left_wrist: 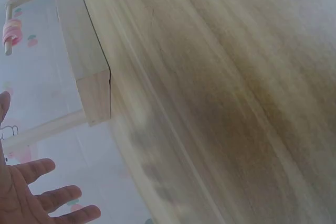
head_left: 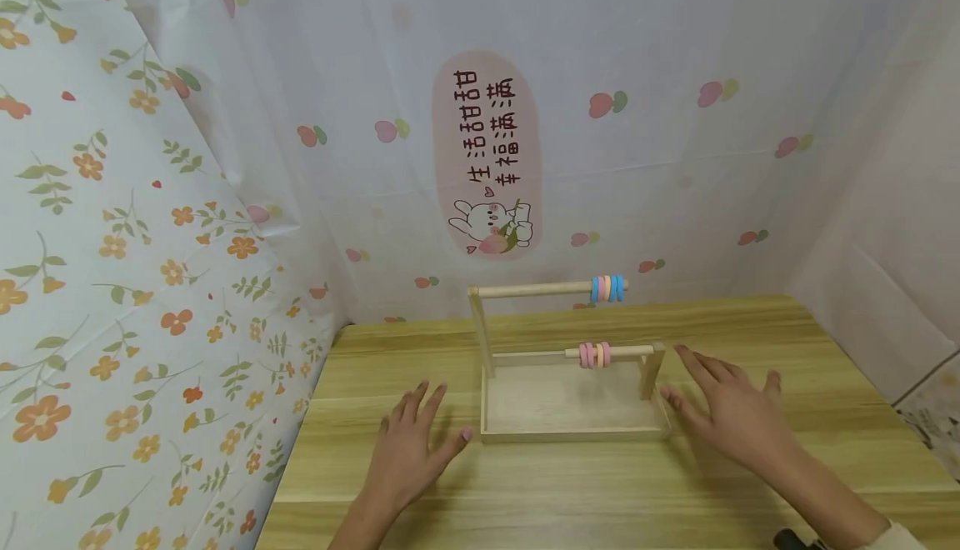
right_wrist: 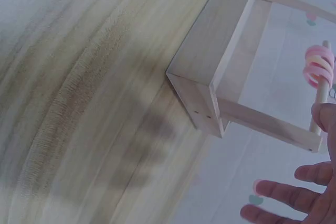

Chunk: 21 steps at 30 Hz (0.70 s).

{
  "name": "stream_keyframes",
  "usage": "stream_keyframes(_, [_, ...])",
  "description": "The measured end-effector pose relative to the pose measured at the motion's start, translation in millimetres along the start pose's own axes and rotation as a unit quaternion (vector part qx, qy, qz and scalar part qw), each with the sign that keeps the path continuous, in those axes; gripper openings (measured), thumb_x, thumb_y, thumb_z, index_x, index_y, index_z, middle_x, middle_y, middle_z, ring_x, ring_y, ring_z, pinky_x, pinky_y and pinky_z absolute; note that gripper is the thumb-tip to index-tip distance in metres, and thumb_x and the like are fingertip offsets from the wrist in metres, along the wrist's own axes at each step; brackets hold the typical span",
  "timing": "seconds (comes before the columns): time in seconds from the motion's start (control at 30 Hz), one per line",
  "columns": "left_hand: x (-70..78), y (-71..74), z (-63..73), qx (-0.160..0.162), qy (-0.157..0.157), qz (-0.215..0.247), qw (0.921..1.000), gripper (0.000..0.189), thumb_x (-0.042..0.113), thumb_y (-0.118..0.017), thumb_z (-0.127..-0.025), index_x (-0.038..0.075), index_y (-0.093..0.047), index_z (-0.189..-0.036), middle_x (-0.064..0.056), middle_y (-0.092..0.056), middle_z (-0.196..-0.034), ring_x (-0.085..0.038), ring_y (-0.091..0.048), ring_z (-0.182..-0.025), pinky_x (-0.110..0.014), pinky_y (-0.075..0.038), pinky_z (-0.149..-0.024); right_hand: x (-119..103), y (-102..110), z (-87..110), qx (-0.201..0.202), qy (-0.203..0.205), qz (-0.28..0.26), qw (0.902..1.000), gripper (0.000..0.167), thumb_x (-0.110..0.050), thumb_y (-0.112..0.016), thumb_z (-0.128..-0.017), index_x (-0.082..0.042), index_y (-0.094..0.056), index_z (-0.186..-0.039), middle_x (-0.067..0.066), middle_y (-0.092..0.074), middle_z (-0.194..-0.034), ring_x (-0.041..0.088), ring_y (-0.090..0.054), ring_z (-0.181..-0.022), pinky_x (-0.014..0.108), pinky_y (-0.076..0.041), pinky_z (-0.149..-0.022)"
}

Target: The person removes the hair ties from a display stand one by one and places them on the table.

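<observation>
A wooden rack [head_left: 574, 435] with a shallow tray base stands on the table, two posts each bearing a horizontal rod. On the upper rod [head_left: 536, 290], blue, pink and cream rings [head_left: 607, 288] hang near its free right end. Pink and cream rings [head_left: 594, 356] sit on the lower rod [head_left: 630, 352]. To the left of the tray is my left hand [head_left: 408, 450], fingers spread and holding nothing. My right hand [head_left: 731, 408] hovers just right of the short post [head_left: 652, 373], its fingers also spread. Both palms are bare in the wrist views.
Wood-grain table [head_left: 570, 492] extends around the rack. Behind it hangs a patterned white curtain [head_left: 660, 183], with a flowered sheet [head_left: 150, 283] along the left. A small black object [head_left: 789, 540] shows at the bottom edge by my right forearm.
</observation>
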State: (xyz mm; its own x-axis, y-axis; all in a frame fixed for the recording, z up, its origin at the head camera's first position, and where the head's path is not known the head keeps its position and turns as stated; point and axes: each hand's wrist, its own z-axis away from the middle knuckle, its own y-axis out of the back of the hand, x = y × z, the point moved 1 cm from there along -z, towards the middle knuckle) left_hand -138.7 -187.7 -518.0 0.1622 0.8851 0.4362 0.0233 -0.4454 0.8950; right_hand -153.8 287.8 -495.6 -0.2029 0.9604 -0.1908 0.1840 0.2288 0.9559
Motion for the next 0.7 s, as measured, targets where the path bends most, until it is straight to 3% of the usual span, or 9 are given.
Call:
stream_keyframes(0.33, [1.0,-6.3,4.5,0.0,-0.011,0.01,0.9999,0.083,0.071,-0.061,-0.104,0.022,-0.048,-0.169,-0.018,-0.053,-0.168,-0.053,-0.056,-0.147,-0.074,-0.044,-0.119,-4,1,-14.1,0.048,0.023,-0.011,0.9985,0.075,-0.042,-0.08,-0.102,-0.002,-0.054,-0.16,0.033,-0.073,-0.134,0.056,-0.071,-0.119,0.101,-0.026,-0.102])
stream_keyframes(0.7, [4.9,-11.8,13.0,-0.029,-0.002,0.016,0.9994,0.087,0.075,-0.06,-0.103,0.016,-0.051,-0.167,-0.02,-0.064,-0.156,-0.047,-0.061,-0.142,-0.069,-0.052,-0.113,-13,6,-30.2,0.047,0.039,-0.032,0.9976,0.07,-0.03,-0.083,-0.101,-0.004,-0.054,-0.159,0.03,-0.073,-0.136,0.053,-0.072,-0.12,0.098,-0.029,-0.103])
